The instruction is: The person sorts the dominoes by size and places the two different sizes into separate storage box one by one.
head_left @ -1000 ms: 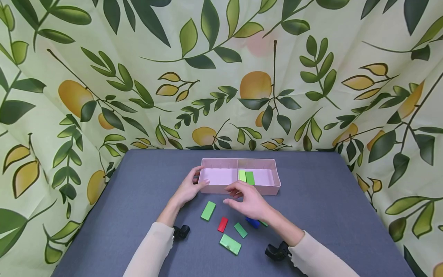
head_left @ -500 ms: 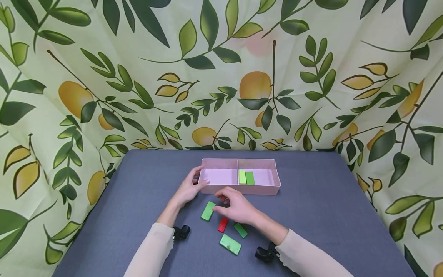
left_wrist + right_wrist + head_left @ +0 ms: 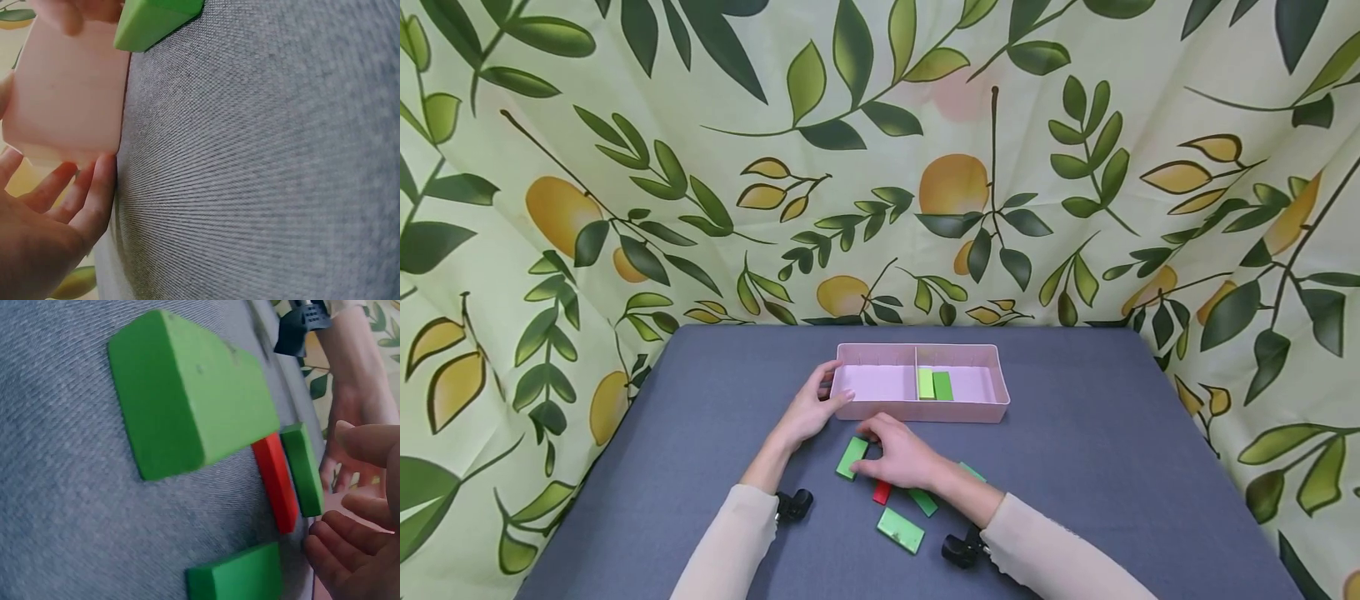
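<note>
My right hand [image 3: 880, 454] hovers over loose blocks on the grey table, its curved fingers at the right edge of a green block [image 3: 852, 457] without closing on it. In the right wrist view, that green block [image 3: 303, 469] lies beside a red block [image 3: 275, 481], just in front of my fingertips [image 3: 337, 540]. My left hand [image 3: 808, 410] rests on the left end of the pink two-compartment tray [image 3: 1000, 412], fingers straight against its wall [image 3: 62, 100]. The tray's right compartment holds a light green block [image 3: 926, 382] and a green block [image 3: 942, 385]; the left compartment is empty.
More blocks lie near my right wrist: a red one [image 3: 882, 492], a small green one [image 3: 922, 502], a larger green one [image 3: 900, 530] and a green one [image 3: 973, 472] behind the wrist. A leaf-patterned cloth surrounds the grey table [image 3: 1112, 467].
My right hand has moved left and toward me, from in front of the tray down to the green block. It now covers the blue block. My left hand has stayed on the tray.
</note>
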Demonstrator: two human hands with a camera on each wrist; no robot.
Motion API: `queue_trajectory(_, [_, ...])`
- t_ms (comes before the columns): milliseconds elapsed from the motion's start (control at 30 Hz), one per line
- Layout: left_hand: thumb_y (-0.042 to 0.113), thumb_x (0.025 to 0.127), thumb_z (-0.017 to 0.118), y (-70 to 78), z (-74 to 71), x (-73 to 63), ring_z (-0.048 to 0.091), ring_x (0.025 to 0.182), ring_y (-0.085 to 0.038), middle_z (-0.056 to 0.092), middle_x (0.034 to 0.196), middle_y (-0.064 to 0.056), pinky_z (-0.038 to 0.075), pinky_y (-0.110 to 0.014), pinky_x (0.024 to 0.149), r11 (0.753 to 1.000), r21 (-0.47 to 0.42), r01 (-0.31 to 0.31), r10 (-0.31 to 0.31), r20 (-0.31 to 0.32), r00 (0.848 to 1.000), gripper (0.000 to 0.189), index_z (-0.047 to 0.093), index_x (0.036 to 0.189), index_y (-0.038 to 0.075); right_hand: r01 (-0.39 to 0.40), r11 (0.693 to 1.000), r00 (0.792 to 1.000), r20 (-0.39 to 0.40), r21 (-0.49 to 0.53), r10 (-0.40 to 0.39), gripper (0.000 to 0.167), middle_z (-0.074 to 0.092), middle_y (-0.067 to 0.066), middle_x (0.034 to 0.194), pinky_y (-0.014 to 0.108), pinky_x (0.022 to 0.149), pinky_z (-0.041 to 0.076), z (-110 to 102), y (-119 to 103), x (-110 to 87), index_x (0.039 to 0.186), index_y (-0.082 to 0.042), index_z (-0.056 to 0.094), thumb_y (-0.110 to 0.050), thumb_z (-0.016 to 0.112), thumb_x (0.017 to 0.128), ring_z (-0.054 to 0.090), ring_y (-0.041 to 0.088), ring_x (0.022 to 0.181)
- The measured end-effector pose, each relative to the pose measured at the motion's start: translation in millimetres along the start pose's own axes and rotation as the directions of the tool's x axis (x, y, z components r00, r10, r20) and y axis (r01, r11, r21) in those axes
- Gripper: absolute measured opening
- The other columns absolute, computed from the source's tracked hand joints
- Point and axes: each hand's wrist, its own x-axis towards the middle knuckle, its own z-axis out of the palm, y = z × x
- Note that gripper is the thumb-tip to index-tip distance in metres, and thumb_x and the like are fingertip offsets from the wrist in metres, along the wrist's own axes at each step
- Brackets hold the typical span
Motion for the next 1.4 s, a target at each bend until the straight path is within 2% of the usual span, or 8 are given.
queue_trajectory(567, [0.029, 0.095, 0.073, 1.0, -0.9, -0.4, 0.055, 0.122, -0.037, 0.047, 0.149, -0.019, 0.045, -0.052, 0.097, 1.0, -0.006, 0.006, -0.006, -0.002, 1.0, 0.067, 0.041, 0.154, 0.019, 0.035, 0.984, 0.999, 0.036, -0.173, -0.029, 0.058, 0.058, 0.0, 0.11, 0.033, 0.092, 0.044, 16, -1, 11.0, 0.121, -0.007, 0.068, -0.043, 0.086, 0.079, 0.048, 0.014, 0.099])
queue_trajectory(833, [0.029, 0.095, 0.073, 0.6, -0.8, 0.7, 0.055, 0.122, -0.037, 0.046, 0.149, -0.019, 0.045, -0.053, 0.097, 1.0, -0.004, 0.013, -0.013, 0.001, 1.0, 0.068, 0.041, 0.154, 0.019, 0.031, 0.997, 0.998, 0.057, -0.076, -0.027, 0.056, 0.059, 0.004, 0.116, 0.033, 0.097, 0.045, 9, 0, 8.7, 0.124, -0.003, 0.067, -0.027, 0.089, 0.078, 0.05, 0.018, 0.107])
queue_trajectory(967, [0.029, 0.095, 0.074, 0.1, -0.6, 1.0, 0.055, 0.123, -0.037, 0.046, 0.149, -0.019, 0.045, -0.053, 0.097, 1.0, -0.01, 0.019, -0.019, 0.0, 1.0, 0.068, 0.041, 0.154, 0.019, 0.037, 0.996, 0.996, 0.078, -0.077, -0.031, 0.056, 0.058, 0.004, 0.118, 0.033, 0.099, 0.045, 7, 1, 6.9, 0.125, -0.003, 0.066, -0.025, 0.088, 0.078, 0.05, 0.018, 0.109])
queue_trajectory(1100, [0.029, 0.095, 0.074, 0.0, -0.9, 0.6, 0.055, 0.121, -0.037, 0.047, 0.148, -0.019, 0.045, -0.052, 0.096, 1.0, -0.014, 0.013, -0.013, 0.001, 1.0, 0.068, 0.042, 0.154, 0.018, 0.054, 0.987, 0.994, 0.1, -0.154, -0.039, 0.059, 0.057, 0.003, 0.119, 0.03, 0.095, 0.045, 10, -1, 7.0, 0.127, -0.004, 0.065, -0.031, 0.087, 0.08, 0.048, 0.017, 0.108])
queue_trajectory(1267, [0.029, 0.095, 0.074, 1.5, -0.5, -0.8, 0.055, 0.121, -0.036, 0.048, 0.148, -0.018, 0.045, -0.052, 0.096, 1.0, -0.01, 0.02, -0.02, 0.005, 1.0, 0.068, 0.041, 0.154, 0.019, 0.077, 0.948, 0.994, 0.102, -0.31, -0.048, 0.06, 0.058, 0.0, 0.112, 0.028, 0.09, 0.045, 15, -7, 8.6, 0.125, -0.008, 0.066, -0.042, 0.086, 0.08, 0.048, 0.014, 0.101])
queue_trajectory(1400, [0.029, 0.095, 0.074, 1.7, -0.1, -0.2, 0.055, 0.121, -0.036, 0.048, 0.147, -0.018, 0.045, -0.052, 0.096, 1.0, -0.006, 0.027, -0.027, -0.001, 1.0, 0.068, 0.042, 0.154, 0.02, 0.077, 0.924, 0.994, 0.102, -0.374, -0.041, 0.059, 0.058, -0.002, 0.108, 0.027, 0.085, 0.046, 15, -11, 9.4, 0.124, -0.009, 0.067, -0.043, 0.085, 0.079, 0.049, 0.013, 0.097])
